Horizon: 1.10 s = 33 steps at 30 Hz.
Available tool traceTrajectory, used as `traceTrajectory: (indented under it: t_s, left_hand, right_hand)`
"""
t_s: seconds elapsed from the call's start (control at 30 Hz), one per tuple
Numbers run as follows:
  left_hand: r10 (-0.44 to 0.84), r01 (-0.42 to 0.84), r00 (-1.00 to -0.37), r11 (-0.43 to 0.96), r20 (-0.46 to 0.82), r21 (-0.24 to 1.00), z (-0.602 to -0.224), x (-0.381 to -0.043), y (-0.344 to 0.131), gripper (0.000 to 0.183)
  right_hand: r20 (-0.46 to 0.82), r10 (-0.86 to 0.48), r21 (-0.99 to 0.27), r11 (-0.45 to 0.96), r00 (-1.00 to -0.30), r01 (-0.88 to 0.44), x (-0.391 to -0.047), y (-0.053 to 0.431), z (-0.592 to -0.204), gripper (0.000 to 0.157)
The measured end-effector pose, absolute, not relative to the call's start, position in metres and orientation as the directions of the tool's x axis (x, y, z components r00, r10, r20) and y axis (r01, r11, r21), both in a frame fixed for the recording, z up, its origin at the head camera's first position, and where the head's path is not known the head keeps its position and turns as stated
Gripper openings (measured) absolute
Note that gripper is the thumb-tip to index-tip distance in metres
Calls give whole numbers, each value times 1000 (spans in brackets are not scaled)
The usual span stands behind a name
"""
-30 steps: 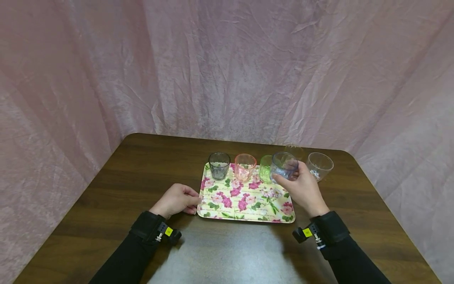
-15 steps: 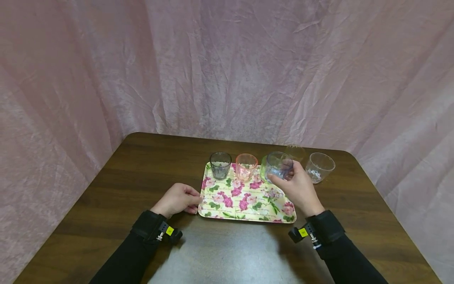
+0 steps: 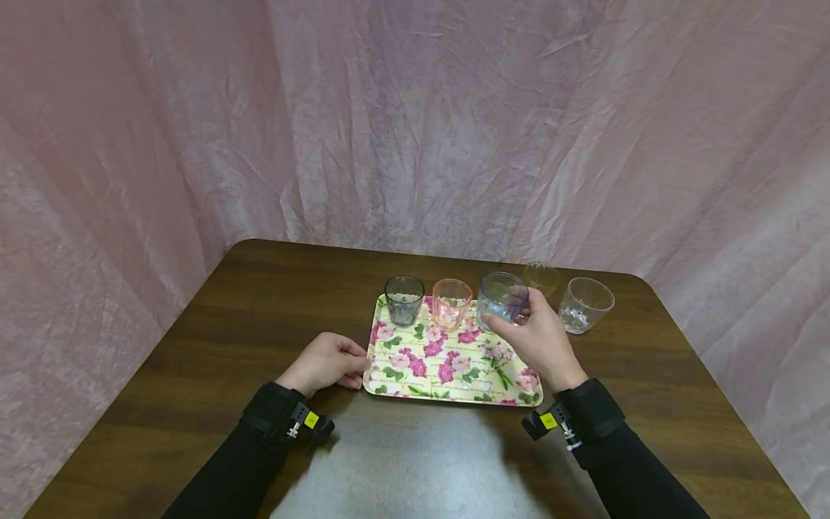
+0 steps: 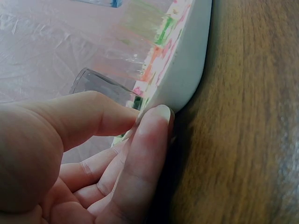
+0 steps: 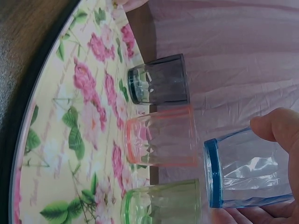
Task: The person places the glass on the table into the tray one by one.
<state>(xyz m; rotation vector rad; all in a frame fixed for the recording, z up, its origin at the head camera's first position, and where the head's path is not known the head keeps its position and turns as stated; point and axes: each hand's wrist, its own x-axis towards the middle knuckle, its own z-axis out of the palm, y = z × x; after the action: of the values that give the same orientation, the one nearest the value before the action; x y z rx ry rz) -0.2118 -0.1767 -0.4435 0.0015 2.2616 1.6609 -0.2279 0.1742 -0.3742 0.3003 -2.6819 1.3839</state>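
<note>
Right hand clamped round a transparent blue tapered tumbler — faceted walls, thick darker base — held base-down above a flower-printed cream rectangular tray. Left hand pinches the tray's left rim. On the tray, in a row: transparent grey tumbler, orange-pink tumbler, green tumbler. Near its far right corner — colourless tumbler, pale yellow tumbler, on the brown wood-grain table.

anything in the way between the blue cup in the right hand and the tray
The green cup may be: it stands on the tray beside the orange-pink cup, and the blue cup in the right hand hides it in the head view. Over the tray's near part, nothing visible is in the way.
</note>
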Motion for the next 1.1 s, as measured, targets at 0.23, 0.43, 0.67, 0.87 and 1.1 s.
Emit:
traceTrajectory:
  t_s: [0.23,0.43,0.67,0.87,1.1]
  left_hand:
    - [201,-192,-944,313,-263,930,-443,-211,-176,14]
    - [200,-193,-944,316,-264,929,-443,-211,-176,13]
    - [199,-190,-945,313,-260,931,-443,-211,-177,13]
    - [203,-187,-945,306,-256,933,-445,-211,-177,14]
    - [214,-174,-946,301,-244,938,-445,-211,-177,14]
  right_hand:
    - [183,-137,-795,562,-974,-228,-228,168,-374,77]
    - [166,-138,-813,542,-976,-214,-228,160,-373,78]
    - [162,-149,-810,545,-976,-217,-230,149,-371,77]
    - [157,-156,-801,557,-975,-218,-231,140,-370,78]
    - [149,-154,-805,555,-977,-210,-230,128,-370,77]
